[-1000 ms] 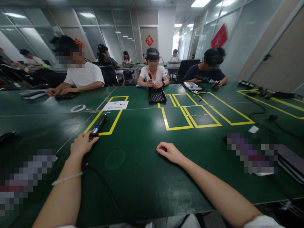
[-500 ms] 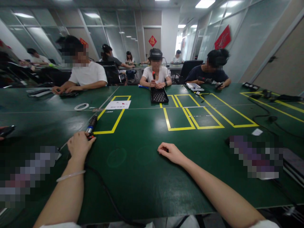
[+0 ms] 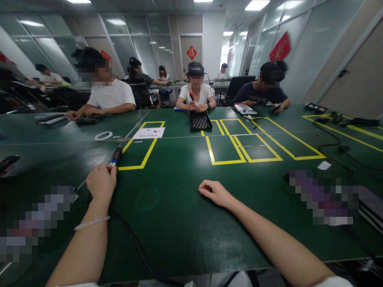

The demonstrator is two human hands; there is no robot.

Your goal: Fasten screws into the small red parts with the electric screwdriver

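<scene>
My left hand (image 3: 101,183) is wrapped round the rear end of a black corded cylindrical tool (image 3: 116,156) with a blue band. The tool points away from me on the green table; its exact kind is not clear, and my fingers hide its rear part. A black cable (image 3: 133,237) trails back from beneath my left wrist to the near edge. My right hand (image 3: 214,191) rests on the table with its fingers loosely curled. Nothing shows in it, and it touches only the tabletop.
Yellow tape rectangles (image 3: 227,162) mark the table (image 3: 179,223). A white sheet (image 3: 149,132) and a white ring (image 3: 103,136) lie farther off. Across the table, a person holds a red-tipped tool over a black tray (image 3: 201,121). Blurred-out items lie at both sides.
My left thumb has moved up along the tool, and the orange-red part near it is now covered. My right hand has not moved.
</scene>
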